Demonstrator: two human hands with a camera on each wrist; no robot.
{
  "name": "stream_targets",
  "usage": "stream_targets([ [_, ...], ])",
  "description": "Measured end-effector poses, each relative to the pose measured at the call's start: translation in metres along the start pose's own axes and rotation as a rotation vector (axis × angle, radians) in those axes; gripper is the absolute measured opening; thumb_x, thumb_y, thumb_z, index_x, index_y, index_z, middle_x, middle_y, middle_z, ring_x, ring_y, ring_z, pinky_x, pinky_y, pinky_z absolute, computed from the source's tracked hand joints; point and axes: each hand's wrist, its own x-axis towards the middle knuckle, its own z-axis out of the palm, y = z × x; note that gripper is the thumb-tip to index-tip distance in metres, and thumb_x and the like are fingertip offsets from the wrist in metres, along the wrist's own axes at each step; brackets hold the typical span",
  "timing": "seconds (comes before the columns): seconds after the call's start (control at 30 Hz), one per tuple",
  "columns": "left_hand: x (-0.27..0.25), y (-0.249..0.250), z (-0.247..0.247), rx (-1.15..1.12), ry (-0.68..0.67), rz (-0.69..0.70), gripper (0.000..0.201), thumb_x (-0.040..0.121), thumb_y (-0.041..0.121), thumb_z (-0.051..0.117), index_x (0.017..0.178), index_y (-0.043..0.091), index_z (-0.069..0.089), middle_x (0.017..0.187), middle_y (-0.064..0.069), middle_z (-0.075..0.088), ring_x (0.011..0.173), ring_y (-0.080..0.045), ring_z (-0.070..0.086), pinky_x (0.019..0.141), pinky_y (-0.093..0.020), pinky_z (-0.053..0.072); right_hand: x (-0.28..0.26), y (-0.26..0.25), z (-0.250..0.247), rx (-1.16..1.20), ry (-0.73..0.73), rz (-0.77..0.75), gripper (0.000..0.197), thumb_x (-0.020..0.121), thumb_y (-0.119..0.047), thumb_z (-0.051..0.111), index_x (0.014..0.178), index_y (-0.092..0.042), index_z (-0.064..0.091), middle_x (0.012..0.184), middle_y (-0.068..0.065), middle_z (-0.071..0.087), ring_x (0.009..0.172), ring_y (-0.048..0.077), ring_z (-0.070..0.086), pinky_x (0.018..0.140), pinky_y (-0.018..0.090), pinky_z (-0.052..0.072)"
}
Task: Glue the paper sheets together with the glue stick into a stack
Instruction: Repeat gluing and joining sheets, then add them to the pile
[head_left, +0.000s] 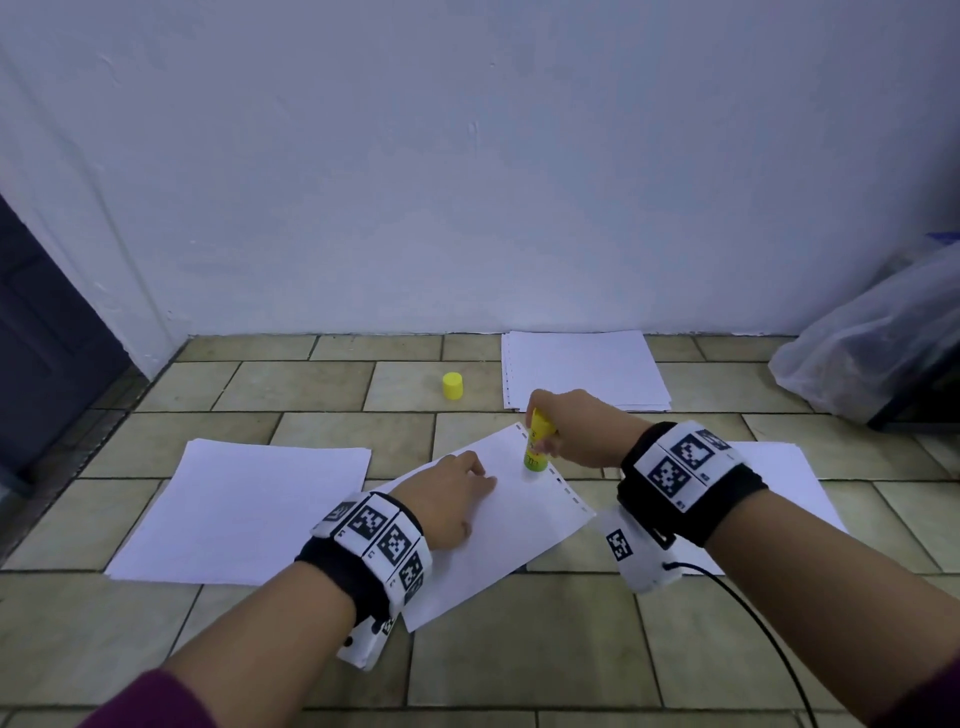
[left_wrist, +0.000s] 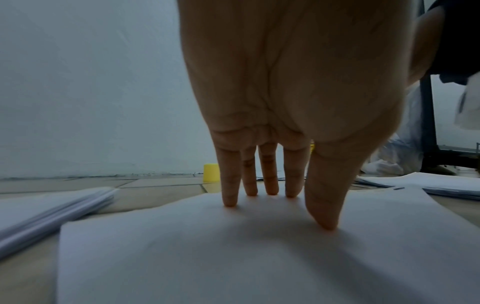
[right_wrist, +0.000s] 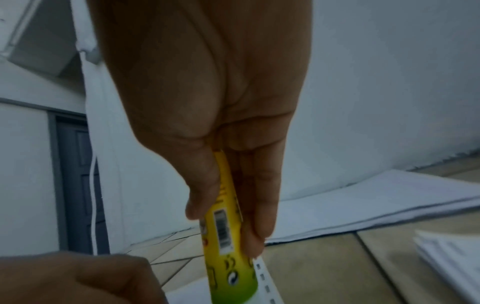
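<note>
On the tiled floor (head_left: 332, 613), centre of the head view, one paper sheet (head_left: 498, 540) lies skewed, its perforated edge (head_left: 563, 486) to the right. The glue stick (head_left: 536, 441) stands near-upright on the sheet close to that edge, at the far corner. The right hand (head_left: 576, 431) grips the glue stick, thumb on one side and fingers on the other, as the right wrist view shows. The left hand (head_left: 452, 499) is flat-ish, with straight fingertips (left_wrist: 230, 202) pressing the sheet down; it holds nothing.

Step in hand, as I read it: laying glue along the perforated edge.

How to do it well:
- Keep the left hand pinning the sheet. Thin paper will drag with the stick otherwise.
- Stroke away from the pinned side, not toward it, so the sheet stays taut and doesn't buckle.
- Use light pressure and keep the stick near vertical. Tilting it smears the glue and can catch the perforation holes and tear them.
- Run along the edge and corners first, then make a few passes across the middle.
- The tip contact is hidden behind the barrel, so probably touching, can't confirm.

The yellow cap (head_left: 452, 385) sits on the floor well apart, farther back. Recap the stick between sheets if the pace is slow.

Other paper piles: left stack (head_left: 239, 509), far stack (head_left: 582, 369), and one at the right (head_left: 795, 478) partly behind the right wrist. I can't tell which is the glued stack and which are supply.
</note>
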Motion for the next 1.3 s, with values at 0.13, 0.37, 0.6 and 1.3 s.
stream_targets([
  [0.13, 0.000, 0.002, 0.001, 0.003, 0.004, -0.004, 0.060, 0.093, 0.016, 0.053, 0.148, 0.015, 0.030, 0.149, -0.007, 0.025, 0.134, -0.024, 0.032, 0.107, -0.034, 0.034, -0.019, 0.007, -0.005, -0.096, -0.086, -0.012, 0.029, 0.093, -0.021, 0.057, 0.120, -0.014, 0.048, 0.109, 0.010, 0.058, 0.087, 0.022, 0.052, 0.074, 0.030, 0.045],
  [0.37, -0.003, 0.002, 0.004, 0.056, 0.005, -0.002, 0.060, 0.095, 0.012, 0.049, 0.149, 0.017, 0.026, 0.150, -0.005, 0.022, 0.135, -0.023, 0.029, 0.105, -0.037, 0.038, -0.027, 0.025, -0.006, 0.153, -0.149, 0.007, 0.018, 0.091, -0.017, 0.061, 0.106, -0.020, 0.052, 0.075, -0.006, 0.061, 0.067, 0.013, 0.062, 0.070, 0.027, 0.051],
  [0.6, -0.008, 0.003, 0.010, 0.031, 0.069, -0.055, 0.062, 0.087, 0.043, 0.061, 0.135, 0.012, 0.037, 0.138, -0.005, 0.028, 0.128, -0.021, 0.030, 0.096, -0.034, 0.041, -0.022, 0.049, -0.007, 0.784, 0.064, 0.165, 0.018, 0.093, -0.007, 0.058, 0.111, -0.007, 0.055, 0.078, 0.009, 0.065, 0.053, 0.017, 0.063, 0.052, 0.020, 0.052],
  [1.3, -0.006, 0.006, 0.006, -0.116, 0.044, -0.121, 0.071, 0.087, 0.045, 0.061, 0.144, 0.017, 0.030, 0.147, -0.005, 0.029, 0.134, -0.025, 0.029, 0.108, -0.033, 0.028, 0.026, -0.002, 0.019, 0.459, 0.299, -0.033, 0.015, 0.085, -0.019, 0.068, 0.096, -0.020, 0.057, 0.096, 0.012, 0.067, 0.085, 0.028, 0.065, 0.081, 0.035, 0.052],
])
